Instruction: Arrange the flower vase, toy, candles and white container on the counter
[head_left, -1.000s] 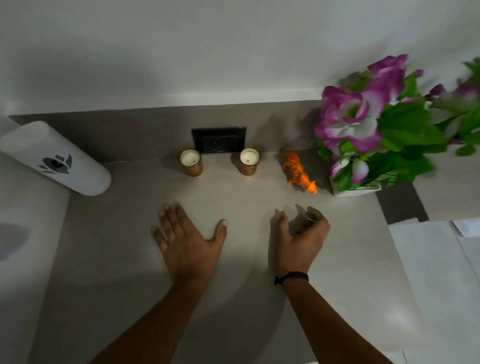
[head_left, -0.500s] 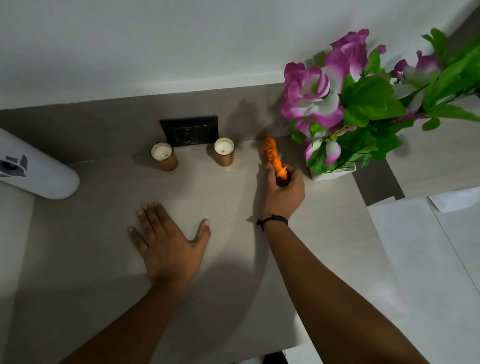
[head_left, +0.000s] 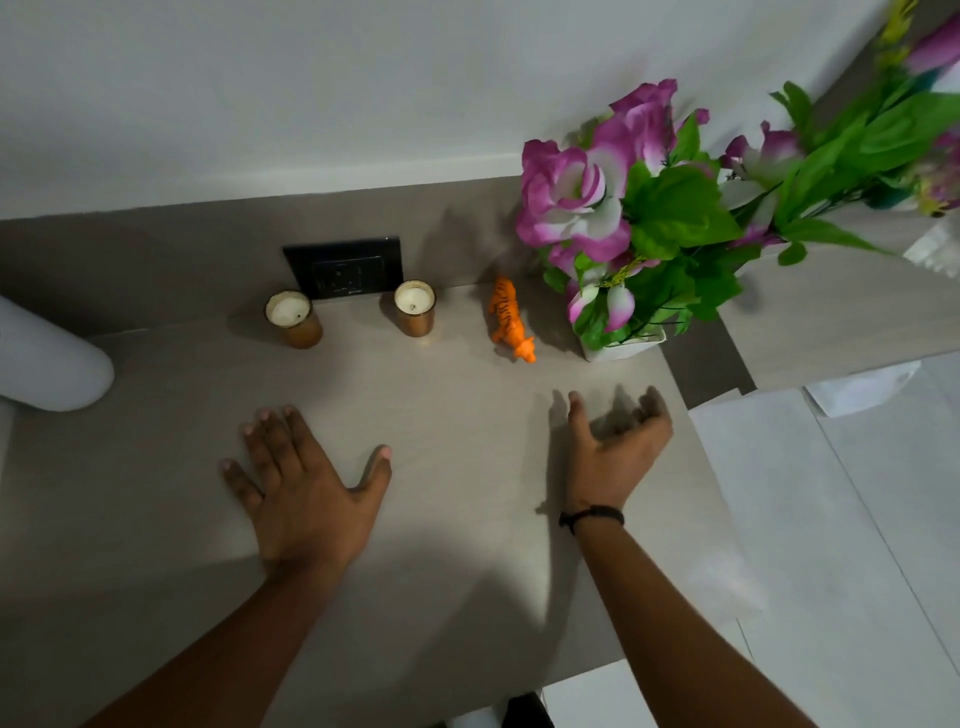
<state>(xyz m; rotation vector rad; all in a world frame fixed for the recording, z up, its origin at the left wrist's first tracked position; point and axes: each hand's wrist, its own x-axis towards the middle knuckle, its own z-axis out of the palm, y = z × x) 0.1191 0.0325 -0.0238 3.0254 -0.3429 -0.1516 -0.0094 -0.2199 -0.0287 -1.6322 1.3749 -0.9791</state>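
Observation:
An orange toy tiger (head_left: 510, 325) stands on the grey counter (head_left: 156, 519) near the back wall. To its right is the white flower vase (head_left: 623, 347) with purple flowers and green leaves. Two candles in copper glasses (head_left: 293, 318) (head_left: 414, 307) stand to the toy's left. The white container (head_left: 49, 364) lies on its side at the left edge, partly cut off. My left hand (head_left: 306, 483) rests flat on the counter, fingers spread. My right hand (head_left: 613, 447) hovers open in front of the toy and vase, holding nothing.
A black wall socket (head_left: 345, 266) sits on the backsplash behind the candles. The counter's right edge (head_left: 696, 467) drops to a pale tiled floor (head_left: 831, 519). A second grey surface (head_left: 841, 312) runs behind the flowers at the right.
My right hand let go of the toy tiger and drew back toward me, opening. The toy stays beside the vase. My left hand stayed flat on the counter.

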